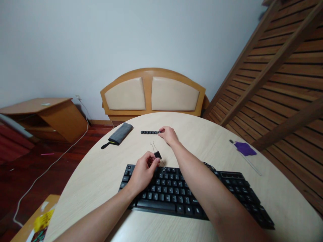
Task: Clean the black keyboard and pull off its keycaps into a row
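Note:
A black keyboard lies on the round table, partly covered by my forearms. Above its upper edge my left hand is closed on a keycap puller, a black grip with thin wire loops sticking out at both ends. Farther off, a row of black keycaps lies on the tabletop. At the right end of that row my right hand pinches a keycap between thumb and finger. Some of the keyboard's top row is hidden behind my left hand.
A grey pouch with a black strap lies at the table's left. Toward the right edge are a purple cloth and a thin brush. A wooden headboard stands behind the round table.

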